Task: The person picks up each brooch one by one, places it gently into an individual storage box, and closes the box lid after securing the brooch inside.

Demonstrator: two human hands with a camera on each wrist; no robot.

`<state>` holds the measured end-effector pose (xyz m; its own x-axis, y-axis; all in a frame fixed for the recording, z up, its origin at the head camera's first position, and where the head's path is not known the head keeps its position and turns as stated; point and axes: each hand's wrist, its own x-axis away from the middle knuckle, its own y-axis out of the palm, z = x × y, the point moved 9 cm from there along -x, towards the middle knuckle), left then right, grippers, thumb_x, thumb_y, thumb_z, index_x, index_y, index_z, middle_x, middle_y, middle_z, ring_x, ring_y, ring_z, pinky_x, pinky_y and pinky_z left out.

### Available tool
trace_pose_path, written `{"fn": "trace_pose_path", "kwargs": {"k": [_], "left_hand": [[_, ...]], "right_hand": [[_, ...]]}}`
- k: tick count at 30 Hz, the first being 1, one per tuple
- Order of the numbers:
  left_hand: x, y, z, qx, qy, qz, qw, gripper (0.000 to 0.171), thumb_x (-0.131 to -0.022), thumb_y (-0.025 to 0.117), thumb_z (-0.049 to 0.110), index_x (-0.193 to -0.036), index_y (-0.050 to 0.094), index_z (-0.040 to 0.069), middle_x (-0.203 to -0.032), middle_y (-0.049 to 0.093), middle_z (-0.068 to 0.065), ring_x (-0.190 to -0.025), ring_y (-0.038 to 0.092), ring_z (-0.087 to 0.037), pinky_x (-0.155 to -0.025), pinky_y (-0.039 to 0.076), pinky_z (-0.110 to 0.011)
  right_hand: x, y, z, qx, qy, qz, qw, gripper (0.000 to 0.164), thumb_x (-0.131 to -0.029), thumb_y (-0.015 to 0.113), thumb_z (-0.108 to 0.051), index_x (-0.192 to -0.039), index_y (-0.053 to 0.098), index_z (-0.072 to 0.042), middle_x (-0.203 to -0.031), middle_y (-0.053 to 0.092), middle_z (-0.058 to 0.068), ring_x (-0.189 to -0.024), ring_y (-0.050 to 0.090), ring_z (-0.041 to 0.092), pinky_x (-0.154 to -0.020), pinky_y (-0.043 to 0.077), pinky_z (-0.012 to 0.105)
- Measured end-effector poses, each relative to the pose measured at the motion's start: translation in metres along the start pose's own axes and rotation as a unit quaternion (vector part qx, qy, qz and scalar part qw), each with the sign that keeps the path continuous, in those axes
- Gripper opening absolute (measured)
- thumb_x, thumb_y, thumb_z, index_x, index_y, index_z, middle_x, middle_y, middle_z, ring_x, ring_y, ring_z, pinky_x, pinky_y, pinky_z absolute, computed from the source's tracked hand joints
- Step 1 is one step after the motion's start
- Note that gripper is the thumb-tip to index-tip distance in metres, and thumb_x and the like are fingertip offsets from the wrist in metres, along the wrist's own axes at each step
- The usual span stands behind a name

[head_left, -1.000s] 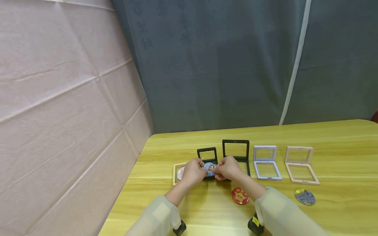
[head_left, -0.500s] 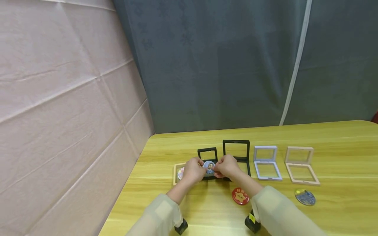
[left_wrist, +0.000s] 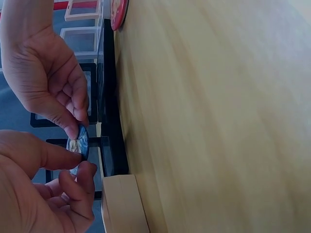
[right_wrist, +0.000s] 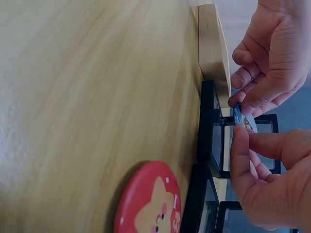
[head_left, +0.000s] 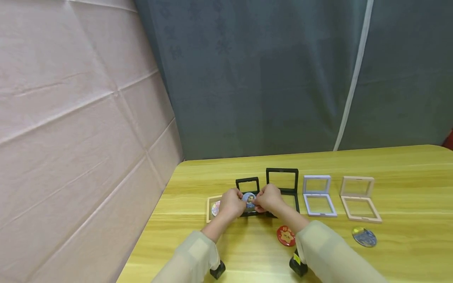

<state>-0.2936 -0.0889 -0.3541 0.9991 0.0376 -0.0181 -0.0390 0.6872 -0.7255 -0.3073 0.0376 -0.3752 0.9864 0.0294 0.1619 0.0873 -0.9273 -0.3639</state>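
Observation:
A round blue badge with a portrait on it (head_left: 249,199) is pinched from both sides by the left hand (head_left: 231,205) and the right hand (head_left: 270,198). It is held over the lower half of the small black frame (head_left: 247,179), whose other half stands upright behind. In the left wrist view the badge (left_wrist: 81,141) is tilted between thumbs and fingertips. The right wrist view shows the badge (right_wrist: 241,116) edge-on, just above the frame. Whether it touches the frame's film cannot be told.
Left of the hands lies a wooden-coloured frame (head_left: 209,218) with a pink badge (head_left: 215,208). To the right stand a larger black frame (head_left: 296,181), a lilac frame (head_left: 320,215) and a beige frame (head_left: 361,218), all opened. A red star badge (head_left: 286,236) and a blue-yellow badge (head_left: 365,237) lie nearer.
Both hands keep their pinch on the badge. The badge has shifted very slightly and tilts a little more. The right forearm has drawn slightly leftward.

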Motion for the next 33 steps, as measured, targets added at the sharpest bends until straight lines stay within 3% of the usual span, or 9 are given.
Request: {"fn": "trace_pose_path", "kwargs": {"k": [5,22,33], "left_hand": [[-0.003,0.001,0.0,-0.023,0.011,0.003,0.9997,0.009,-0.073,0.06,-0.001,-0.074,0.055,0.006,-0.068,0.053,-0.004,-0.052,0.047,-0.015,-0.043,0.035,-0.023],[-0.009,0.006,-0.001,-0.061,0.001,-0.004,0.9981,0.015,-0.07,0.061,-0.002,-0.068,0.051,0.009,-0.062,0.049,-0.003,-0.048,0.042,-0.012,-0.039,0.031,-0.02],[-0.013,0.011,-0.001,-0.123,-0.001,-0.006,0.9924,0.038,-0.068,0.061,0.003,-0.047,0.033,0.016,-0.042,0.025,0.006,-0.037,0.021,-0.007,-0.035,0.015,-0.02]], "right_hand": [[-0.002,0.0,0.001,0.008,-0.001,0.005,1.0,0.01,-0.074,0.066,0.007,-0.067,0.058,0.006,-0.058,0.059,0.013,-0.043,0.056,0.012,-0.047,0.05,0.025],[-0.005,0.0,0.005,0.034,0.007,0.012,0.999,0.014,-0.073,0.068,0.005,-0.065,0.056,0.003,-0.059,0.059,0.013,-0.043,0.056,0.013,-0.046,0.05,0.026],[-0.008,0.001,0.006,0.062,-0.001,0.007,0.998,0.016,-0.072,0.068,0.005,-0.061,0.058,0.002,-0.057,0.06,0.011,-0.042,0.057,0.015,-0.046,0.05,0.027]]}}
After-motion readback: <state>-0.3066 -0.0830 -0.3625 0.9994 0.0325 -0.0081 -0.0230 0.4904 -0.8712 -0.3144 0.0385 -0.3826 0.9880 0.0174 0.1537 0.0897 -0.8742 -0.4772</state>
